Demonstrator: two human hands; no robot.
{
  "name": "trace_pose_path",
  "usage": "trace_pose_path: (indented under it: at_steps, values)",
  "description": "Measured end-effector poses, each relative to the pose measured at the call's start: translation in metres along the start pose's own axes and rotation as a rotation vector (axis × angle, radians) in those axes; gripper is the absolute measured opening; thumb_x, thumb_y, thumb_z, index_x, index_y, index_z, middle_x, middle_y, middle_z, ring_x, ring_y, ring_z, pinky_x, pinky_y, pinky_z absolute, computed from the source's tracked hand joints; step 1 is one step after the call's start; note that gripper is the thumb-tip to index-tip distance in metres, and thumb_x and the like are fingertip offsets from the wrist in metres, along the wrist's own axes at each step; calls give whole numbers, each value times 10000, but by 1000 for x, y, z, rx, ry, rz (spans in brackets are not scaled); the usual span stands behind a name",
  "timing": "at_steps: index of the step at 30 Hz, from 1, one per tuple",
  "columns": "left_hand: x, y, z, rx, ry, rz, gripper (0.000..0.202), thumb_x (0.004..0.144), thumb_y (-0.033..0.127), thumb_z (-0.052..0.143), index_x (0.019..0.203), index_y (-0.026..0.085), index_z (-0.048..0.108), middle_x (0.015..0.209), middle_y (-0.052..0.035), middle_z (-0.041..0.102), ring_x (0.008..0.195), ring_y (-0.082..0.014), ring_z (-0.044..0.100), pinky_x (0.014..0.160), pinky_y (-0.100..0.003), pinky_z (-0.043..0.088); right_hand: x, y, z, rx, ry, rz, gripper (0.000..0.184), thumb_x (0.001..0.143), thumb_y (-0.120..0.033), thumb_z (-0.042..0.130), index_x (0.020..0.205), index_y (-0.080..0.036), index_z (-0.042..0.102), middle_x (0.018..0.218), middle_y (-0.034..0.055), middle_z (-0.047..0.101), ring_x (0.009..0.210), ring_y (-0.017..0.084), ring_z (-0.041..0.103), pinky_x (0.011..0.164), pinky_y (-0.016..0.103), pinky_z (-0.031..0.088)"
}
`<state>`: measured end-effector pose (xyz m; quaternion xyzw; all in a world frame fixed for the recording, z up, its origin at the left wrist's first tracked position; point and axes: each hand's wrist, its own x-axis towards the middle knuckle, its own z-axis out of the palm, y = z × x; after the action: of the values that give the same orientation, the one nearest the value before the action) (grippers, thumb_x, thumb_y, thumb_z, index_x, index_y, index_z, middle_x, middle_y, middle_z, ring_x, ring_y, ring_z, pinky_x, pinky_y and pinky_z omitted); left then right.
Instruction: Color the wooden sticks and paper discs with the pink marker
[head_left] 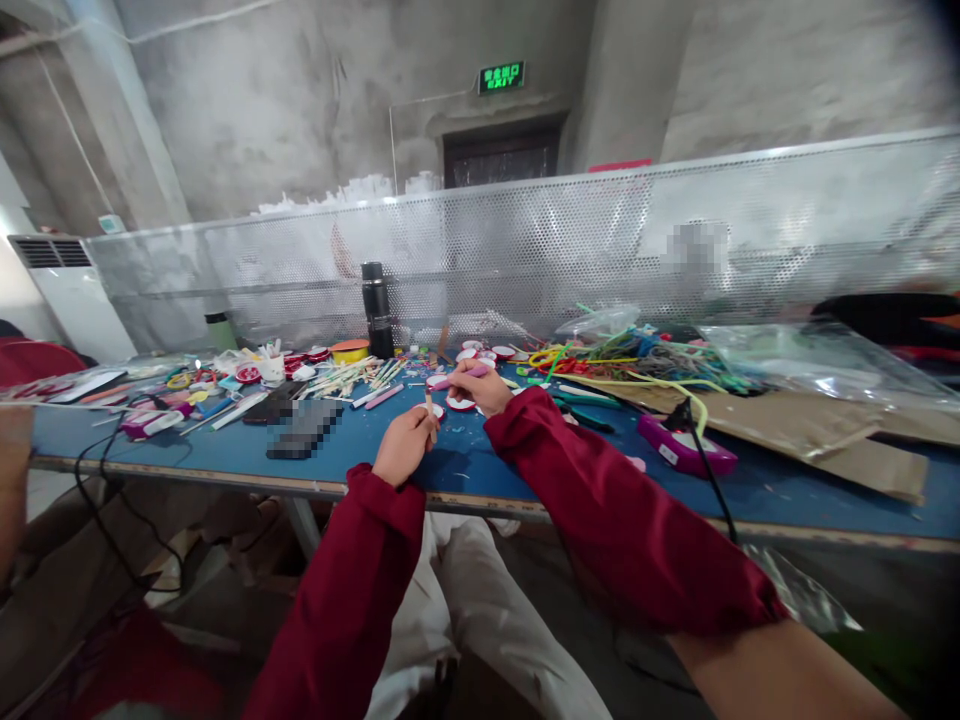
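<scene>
OK, my left hand (403,445) is curled closed around one thin tan stick (429,405), held upright over the blue table (225,450). My right hand (484,388) pinches one pink pen-like tool (459,381) just above a red-and-white disc (459,404). More discs lie behind; too small to count. One black flask (377,310) stands upright further back, no label legible. One orange tub (350,350), contents hidden. One pink device (679,445) has a black cable. The green sign (502,76) reads EXIT.

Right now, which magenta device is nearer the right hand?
The magenta device beside the brown cardboard, right of the right hand; the other lies far left, beyond the left hand.
</scene>
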<state>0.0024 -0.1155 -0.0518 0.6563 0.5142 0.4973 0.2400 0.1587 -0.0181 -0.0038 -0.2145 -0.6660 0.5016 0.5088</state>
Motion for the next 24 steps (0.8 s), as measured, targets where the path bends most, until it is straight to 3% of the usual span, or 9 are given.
trace_pose_path:
  at_steps: [24]
  values:
    - [0,2,0,-3,1,-28,271,896,406,451,781,198,583,531,37,524,498,-125,467,532,-253,337,2,3,-3,16,-1,11,265,609,-382,764,636,-212,562,507,-26,632,449,113,555,457,229,431]
